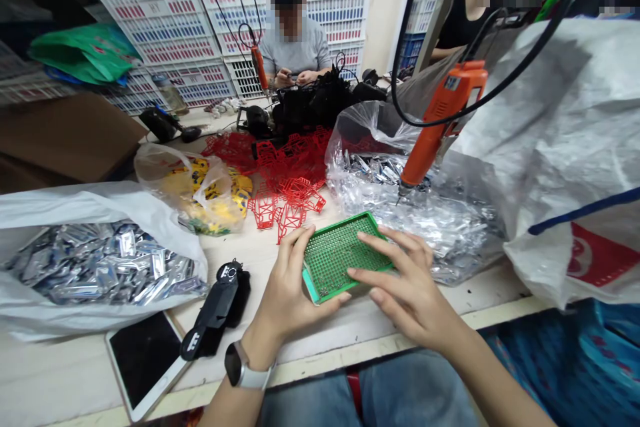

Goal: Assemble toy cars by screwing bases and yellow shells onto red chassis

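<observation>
A shallow green tray (pixel 333 253) with a grid of small holes is tilted above the table's front part. Small metal pieces, likely screws, lie scattered in it. My left hand (pixel 283 287) grips its left side, fingers at the far edge and thumb along the near edge. Over the tray's right half, my right hand (pixel 415 280) has its fingers spread, with fingertips at or just above the grid; I cannot tell whether they touch. To the left lies a black plastic part (pixel 217 310) with white marks, partly on a white-framed tablet (pixel 147 360).
An orange electric screwdriver (pixel 440 117) hangs at the right, tip down, above a clear bag of shiny parts (pixel 450 220). Another bag of shiny parts (pixel 120 260) stands left. Red plastic frames (pixel 290 203) and yellow parts (pixel 215 190) lie behind. A co-worker (pixel 295 47) sits opposite.
</observation>
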`<state>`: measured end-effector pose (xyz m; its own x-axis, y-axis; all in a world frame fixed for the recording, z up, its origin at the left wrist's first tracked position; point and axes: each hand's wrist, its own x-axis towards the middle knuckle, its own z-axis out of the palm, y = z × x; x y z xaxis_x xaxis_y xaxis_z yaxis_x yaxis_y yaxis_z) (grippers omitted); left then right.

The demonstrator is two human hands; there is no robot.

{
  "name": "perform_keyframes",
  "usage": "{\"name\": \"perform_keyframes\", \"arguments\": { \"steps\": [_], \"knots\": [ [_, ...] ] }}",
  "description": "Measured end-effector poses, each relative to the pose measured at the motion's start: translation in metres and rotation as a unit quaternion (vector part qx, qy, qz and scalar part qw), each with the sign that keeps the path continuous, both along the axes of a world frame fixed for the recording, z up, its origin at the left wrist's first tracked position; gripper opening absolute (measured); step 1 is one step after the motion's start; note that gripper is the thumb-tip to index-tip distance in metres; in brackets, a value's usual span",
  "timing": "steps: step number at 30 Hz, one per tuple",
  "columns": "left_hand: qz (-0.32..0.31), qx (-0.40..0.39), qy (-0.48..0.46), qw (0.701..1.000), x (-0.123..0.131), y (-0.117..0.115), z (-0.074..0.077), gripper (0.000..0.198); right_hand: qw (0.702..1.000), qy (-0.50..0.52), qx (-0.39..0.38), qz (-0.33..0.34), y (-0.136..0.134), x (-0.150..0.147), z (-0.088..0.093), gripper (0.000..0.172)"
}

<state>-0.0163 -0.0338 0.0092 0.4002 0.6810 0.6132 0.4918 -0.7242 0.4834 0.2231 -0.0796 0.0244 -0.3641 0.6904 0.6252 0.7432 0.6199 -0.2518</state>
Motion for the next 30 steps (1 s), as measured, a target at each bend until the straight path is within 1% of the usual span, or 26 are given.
{"name": "perform_keyframes", "arguments": {
  "steps": [2, 3, 5, 7, 9, 10, 12, 14, 15, 17, 19, 21, 24, 27, 30],
  "knots": [
    [-0.002, 0.003, 0.001, 1.0, 0.001, 0.0, -0.001, 0.1, 0.999, -0.019, -0.014, 0.023, 0.0, -0.001, 0.001, 0.032],
    [-0.004, 0.004, 0.003, 1.0, 0.001, 0.0, -0.001, 0.1, 0.999, -0.029, -0.019, 0.02, 0.002, 0.0, 0.001, 0.033],
    [-0.005, -0.003, 0.008, 1.0, 0.0, 0.001, -0.002, 0.1, 0.999, -0.038, -0.011, -0.005, 0.007, 0.003, 0.0, 0.033],
    [-0.006, -0.021, 0.009, 1.0, -0.001, 0.001, -0.003, 0.101, 0.999, -0.025, 0.003, -0.037, 0.012, 0.008, -0.001, 0.032],
    [-0.009, -0.04, 0.005, 0.999, -0.002, 0.001, -0.004, 0.099, 0.998, 0.021, 0.001, -0.064, 0.015, 0.011, -0.004, 0.033],
    [-0.009, -0.048, -0.001, 0.999, -0.002, 0.001, -0.004, 0.098, 0.995, 0.06, -0.01, -0.075, 0.015, 0.01, -0.006, 0.034],
    [-0.005, -0.055, -0.023, 0.998, -0.002, 0.0, -0.004, 0.095, 0.982, 0.159, -0.059, -0.083, 0.012, 0.004, -0.009, 0.04],
    [0.007, -0.038, -0.062, 0.997, 0.001, -0.003, -0.003, 0.096, 0.96, 0.247, -0.113, -0.069, 0.004, -0.005, -0.012, 0.046],
    [0.015, -0.018, -0.081, 0.996, 0.002, -0.005, -0.003, 0.099, 0.951, 0.276, -0.128, -0.06, 0.0, -0.009, -0.012, 0.05],
    [0.026, 0.028, -0.11, 0.993, 0.006, -0.007, -0.003, 0.104, 0.945, 0.3, -0.12, -0.047, -0.006, -0.017, -0.009, 0.055],
    [0.029, 0.05, -0.118, 0.991, 0.009, -0.009, -0.004, 0.107, 0.951, 0.297, -0.08, -0.03, -0.008, -0.021, -0.001, 0.057],
    [0.028, 0.04, -0.119, 0.992, 0.009, -0.008, -0.007, 0.108, 0.959, 0.277, -0.053, 0.0, -0.004, -0.022, 0.009, 0.056],
    [0.034, 0.008, -0.135, 0.99, 0.007, -0.006, -0.013, 0.107, 0.969, 0.24, -0.046, 0.026, 0.006, -0.02, 0.02, 0.055],
    [0.033, -0.01, -0.147, 0.988, 0.005, -0.005, -0.018, 0.105, 0.976, 0.214, -0.044, 0.022, 0.012, -0.018, 0.025, 0.055],
    [0.029, -0.015, -0.143, 0.989, 0.004, -0.004, -0.018, 0.105, 0.977, 0.208, -0.04, 0.013, 0.014, -0.018, 0.022, 0.055]
  ]
}}
